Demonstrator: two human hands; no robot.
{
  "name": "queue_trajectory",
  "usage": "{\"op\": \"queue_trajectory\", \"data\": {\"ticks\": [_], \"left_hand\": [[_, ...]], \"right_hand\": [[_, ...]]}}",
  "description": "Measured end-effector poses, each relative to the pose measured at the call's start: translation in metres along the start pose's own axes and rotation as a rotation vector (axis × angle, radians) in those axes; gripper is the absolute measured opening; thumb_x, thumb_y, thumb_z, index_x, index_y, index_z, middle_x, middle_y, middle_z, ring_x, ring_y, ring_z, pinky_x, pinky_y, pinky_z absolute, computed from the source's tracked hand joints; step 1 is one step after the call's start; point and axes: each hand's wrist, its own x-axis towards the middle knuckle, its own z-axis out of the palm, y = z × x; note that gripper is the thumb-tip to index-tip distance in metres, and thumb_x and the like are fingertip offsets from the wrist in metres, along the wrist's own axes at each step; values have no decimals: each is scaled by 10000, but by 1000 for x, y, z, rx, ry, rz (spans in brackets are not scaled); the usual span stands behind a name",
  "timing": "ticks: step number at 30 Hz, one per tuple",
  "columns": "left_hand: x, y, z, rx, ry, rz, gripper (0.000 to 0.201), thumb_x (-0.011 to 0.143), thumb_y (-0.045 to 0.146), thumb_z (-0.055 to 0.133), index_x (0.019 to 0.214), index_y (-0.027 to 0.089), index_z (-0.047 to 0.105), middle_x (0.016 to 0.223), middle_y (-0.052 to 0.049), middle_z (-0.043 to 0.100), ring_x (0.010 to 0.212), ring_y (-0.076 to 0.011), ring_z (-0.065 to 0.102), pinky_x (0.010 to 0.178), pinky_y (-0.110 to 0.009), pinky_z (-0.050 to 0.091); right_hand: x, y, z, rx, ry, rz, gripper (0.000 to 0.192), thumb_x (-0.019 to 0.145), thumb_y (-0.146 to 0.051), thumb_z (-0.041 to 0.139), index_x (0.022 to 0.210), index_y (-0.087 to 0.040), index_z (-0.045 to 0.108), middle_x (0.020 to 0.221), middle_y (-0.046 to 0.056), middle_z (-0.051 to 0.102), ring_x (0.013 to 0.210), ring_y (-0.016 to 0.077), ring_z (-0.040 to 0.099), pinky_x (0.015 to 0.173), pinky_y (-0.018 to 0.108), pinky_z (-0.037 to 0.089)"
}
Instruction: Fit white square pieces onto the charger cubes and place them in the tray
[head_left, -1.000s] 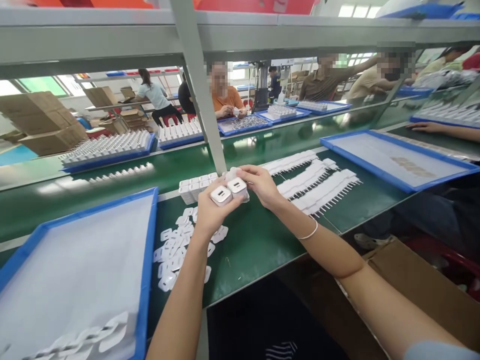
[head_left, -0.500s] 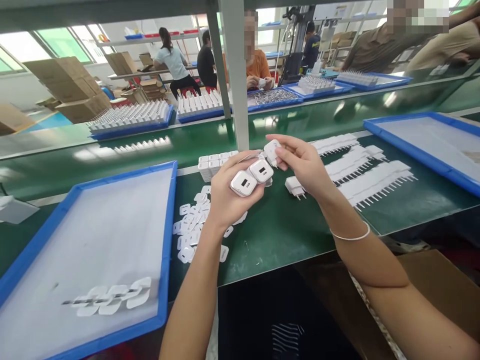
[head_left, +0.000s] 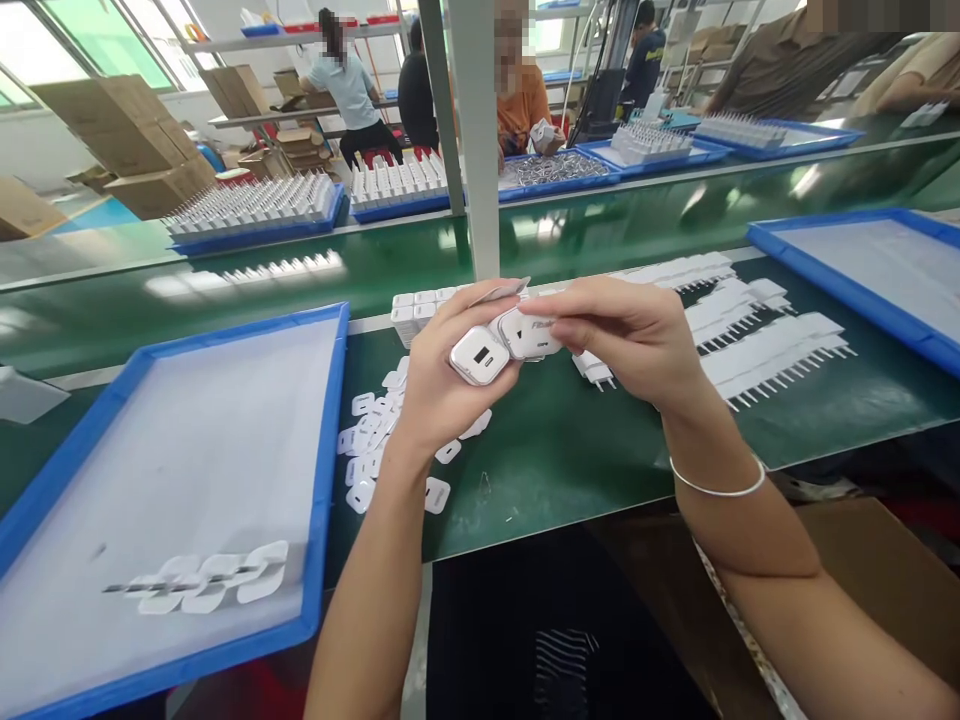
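Note:
My left hand (head_left: 429,390) is closed around white USB chargers, the left charger (head_left: 478,356) showing its two ports. A thin flat piece (head_left: 501,293) sticks out at the top of that hand. My right hand (head_left: 641,335) pinches a small white face plate (head_left: 538,336) with grey print. The plate lies over the port face of the second charger, hiding most of it. Below my left hand lies a loose pile of white face plates (head_left: 375,425). A charger with pins (head_left: 592,371) rests on the bench just under my right hand.
Rows of white chargers with pins (head_left: 780,355) lie at the right. Stacked white blocks (head_left: 409,312) stand behind my left hand. Blue-rimmed trays flank the bench, left (head_left: 322,480) and right (head_left: 847,270). A metal post (head_left: 476,150) rises ahead; co-workers sit beyond.
My right hand has moved slightly down and left, bringing the face plate from above the chargers onto the second one's port face. My left hand still grips the chargers.

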Motion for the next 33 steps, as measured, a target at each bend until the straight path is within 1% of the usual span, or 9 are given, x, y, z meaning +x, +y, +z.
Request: {"op": "queue_trajectory", "data": {"ticks": [6, 11, 16, 20, 22, 25, 29, 33], "left_hand": [[-2, 1, 1, -10, -50, -11, 371, 806, 184, 798, 1158, 263, 716, 1307, -71, 700, 1231, -274, 659, 1066, -457, 547], [-2, 2, 2, 1, -64, -30, 351, 818, 203, 777, 1157, 266, 711, 1309, -65, 700, 1245, -282, 654, 1059, -463, 550], [-1, 2, 2, 1, -68, -20, 349, 818, 179, 775, 1151, 262, 713, 1305, -62, 702, 1236, -271, 659, 1059, -448, 552], [-1, 1, 2, 12, -73, -11, 354, 815, 181, 783, 1156, 249, 712, 1305, -72, 701, 1232, -268, 662, 1061, -446, 552], [-2, 1, 2, 24, -76, -27, 350, 819, 201, 789, 1157, 246, 714, 1303, -76, 701, 1219, -270, 669, 1045, -443, 562], [-2, 1, 2, 23, -80, -29, 365, 810, 187, 802, 1161, 238, 717, 1299, -81, 702, 1215, -266, 671, 1043, -424, 565], [-2, 1, 2, 15, -87, -11, 379, 800, 154, 804, 1162, 230, 717, 1292, -81, 702, 1215, -259, 670, 1053, -413, 560], [-2, 0, 3, 35, -108, -19, 381, 801, 151, 799, 1166, 223, 717, 1299, -88, 699, 1219, -258, 668, 1065, -416, 552]], "right_hand": [[0, 2, 1, -33, -29, -43, 288, 944, -111, 647, 1114, -289, 796, 866, 5, 743, 725, 135, 640, 634, 278, 515], [0, 1, 1, -57, -58, -41, 240, 959, -150, 643, 1090, -279, 798, 871, 8, 745, 764, 151, 665, 668, 292, 535], [0, 0, 1, -108, -61, -27, 210, 968, -191, 641, 1084, -275, 794, 918, 17, 761, 806, 166, 687, 717, 315, 560], [0, -1, 1, -124, -54, -37, 171, 967, -213, 650, 1075, -252, 776, 884, 17, 740, 761, 156, 660, 668, 301, 541], [0, -1, 1, -98, -51, 1, 163, 960, -242, 673, 1107, -236, 744, 833, 11, 704, 707, 142, 626, 619, 284, 520], [-1, -2, 1, -33, -43, 87, 216, 937, -303, 719, 1135, -229, 672, 732, -20, 625, 627, 127, 576, 565, 271, 497], [-1, -3, 1, 41, -32, 176, 279, 892, -374, 774, 1064, -240, 602, 697, -32, 593, 628, 142, 588, 542, 283, 494], [-1, -4, 1, 88, -21, 250, 334, 842, -391, 824, 993, -252, 560, 704, -34, 604, 635, 149, 596, 567, 300, 515]]}}
